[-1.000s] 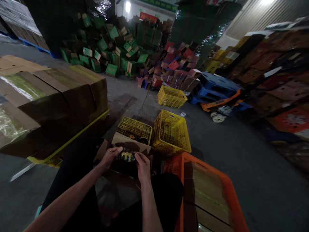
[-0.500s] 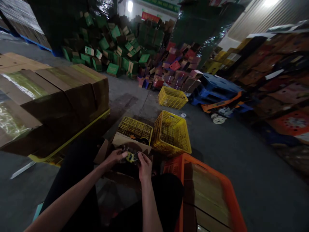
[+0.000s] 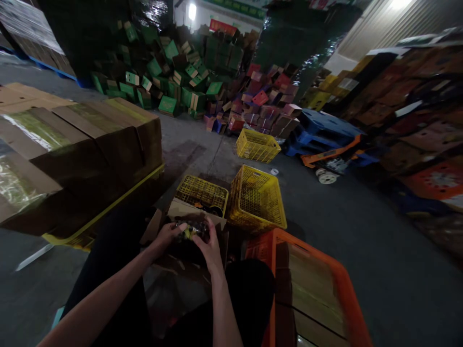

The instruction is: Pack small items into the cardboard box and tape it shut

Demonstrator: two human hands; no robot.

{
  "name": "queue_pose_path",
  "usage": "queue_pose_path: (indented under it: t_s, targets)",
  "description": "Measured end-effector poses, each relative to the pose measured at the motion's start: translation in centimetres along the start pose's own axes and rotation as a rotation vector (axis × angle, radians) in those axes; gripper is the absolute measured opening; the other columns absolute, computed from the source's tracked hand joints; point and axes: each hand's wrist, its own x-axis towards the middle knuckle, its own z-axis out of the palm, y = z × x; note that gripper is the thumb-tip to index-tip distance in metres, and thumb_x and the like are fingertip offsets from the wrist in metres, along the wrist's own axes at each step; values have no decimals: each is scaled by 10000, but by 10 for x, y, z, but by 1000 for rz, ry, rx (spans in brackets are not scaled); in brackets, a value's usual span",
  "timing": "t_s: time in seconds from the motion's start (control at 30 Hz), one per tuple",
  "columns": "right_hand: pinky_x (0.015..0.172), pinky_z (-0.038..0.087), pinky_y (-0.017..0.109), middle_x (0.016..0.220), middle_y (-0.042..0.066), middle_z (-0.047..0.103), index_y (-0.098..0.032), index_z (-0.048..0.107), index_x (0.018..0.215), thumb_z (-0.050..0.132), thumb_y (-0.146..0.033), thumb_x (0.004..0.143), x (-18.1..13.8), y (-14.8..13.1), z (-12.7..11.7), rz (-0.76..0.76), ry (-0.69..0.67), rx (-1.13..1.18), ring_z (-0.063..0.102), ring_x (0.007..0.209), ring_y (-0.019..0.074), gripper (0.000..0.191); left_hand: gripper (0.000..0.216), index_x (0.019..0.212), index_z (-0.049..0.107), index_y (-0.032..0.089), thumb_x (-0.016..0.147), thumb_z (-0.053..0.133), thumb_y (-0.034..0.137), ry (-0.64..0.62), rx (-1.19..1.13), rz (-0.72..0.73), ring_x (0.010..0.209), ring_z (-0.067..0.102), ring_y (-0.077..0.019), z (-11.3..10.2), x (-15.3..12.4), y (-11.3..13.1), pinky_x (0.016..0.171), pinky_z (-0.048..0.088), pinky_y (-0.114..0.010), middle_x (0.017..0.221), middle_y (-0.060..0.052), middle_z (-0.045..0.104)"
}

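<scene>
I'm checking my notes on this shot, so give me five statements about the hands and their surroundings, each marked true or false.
1. The left hand and right hand both touch a small shiny packet. True.
2. The orange crate stands to the person's left. False: it stands to the right.
3. An open carton sits beneath the hands. True.
4. The green boxes at the back stand in one neat row. False: they lie in a jumbled heap.
5. An orange pallet jack is by the blue pallets. True.
</scene>
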Motion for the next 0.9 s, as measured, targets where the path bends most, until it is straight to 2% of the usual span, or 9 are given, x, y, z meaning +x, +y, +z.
queue_pose_path:
  t_s: [0.17, 0.3, 0.43, 0.5, 0.57, 0.67, 0.73, 0.83, 0.9]
  targets:
    - [1161, 345, 417, 1570, 15, 370, -322, 713, 1197, 849, -286, 674, -3, -1, 3, -84, -92, -199, 344, 1446, 289, 541, 618, 863, 715, 92, 663, 772, 674, 19, -18, -76, 586, 628, -167, 0, -1, 1, 558, 462, -245, 733, -72, 708]
    - [1150, 348, 426, 1409, 50, 580, -290, 761, 1109, 804, -339, 744, 0, -1, 1, -108, -65, -227, 498, 1332, 281, 371, 620, 876, 703, 112, 734, 689, 715, -30, -84, -105, 673, 661, -185, 3, -5, 4, 613, 506, -259, 799, -92, 717]
    - [1008, 489, 423, 1155, 55, 738, -261, 752, 1136, 769, -428, 774, 4, 3, -3, 19, -33, -161, 646, 1121, 286, 400, 737, 1188, 651, 163, 791, 557, 777, -34, -173, -132, 974, 687, -267, 3, -6, 8, 770, 557, -356, 1133, -152, 704]
    - [911, 545, 404, 1106, 59, 755, -238, 753, 1133, 753, -467, 781, 5, 6, -4, 71, -3, -128, 678, 1039, 285, 420, 780, 1316, 591, 202, 767, 605, 756, -50, -124, -60, 1148, 625, -303, 3, -5, 12, 829, 545, -382, 1304, -154, 633]
    - [835, 572, 380, 1060, 61, 765, -224, 764, 1101, 748, -490, 778, 6, 9, -4, 87, 13, -117, 694, 971, 279, 418, 786, 1322, 606, 202, 704, 727, 673, -83, -20, 69, 1237, 566, -324, 4, -4, 15, 897, 514, -375, 1358, -147, 604]
    - [761, 587, 344, 1028, 60, 768, -221, 776, 1052, 739, -509, 779, 5, 11, -2, 93, 15, -102, 697, 938, 271, 398, 651, 1179, 709, 170, 643, 831, 517, -143, 159, 203, 1115, 629, -313, 3, -3, 14, 909, 485, -331, 1183, -130, 703]
    - [713, 595, 330, 1011, 65, 768, -214, 778, 1026, 733, -527, 779, 4, 13, -1, 119, -3, -84, 700, 919, 268, 401, 505, 1032, 755, 156, 651, 827, 481, -137, 259, 222, 940, 669, -279, -1, 1, 10, 814, 488, -294, 986, -95, 745]
    - [619, 597, 323, 989, 75, 763, -204, 755, 1067, 723, -555, 776, 4, 19, -1, 188, -32, -43, 715, 795, 248, 457, 438, 813, 740, 136, 715, 737, 563, -34, 396, 177, 757, 650, -244, -10, 8, -2, 653, 449, -259, 784, -68, 717]
    - [574, 586, 316, 1010, 80, 758, -208, 727, 1132, 718, -556, 777, 6, 25, -4, 217, 10, -20, 713, 715, 227, 497, 489, 796, 710, 138, 793, 623, 619, 34, 520, 124, 749, 653, -248, -18, 14, -9, 634, 437, -258, 781, -77, 710]
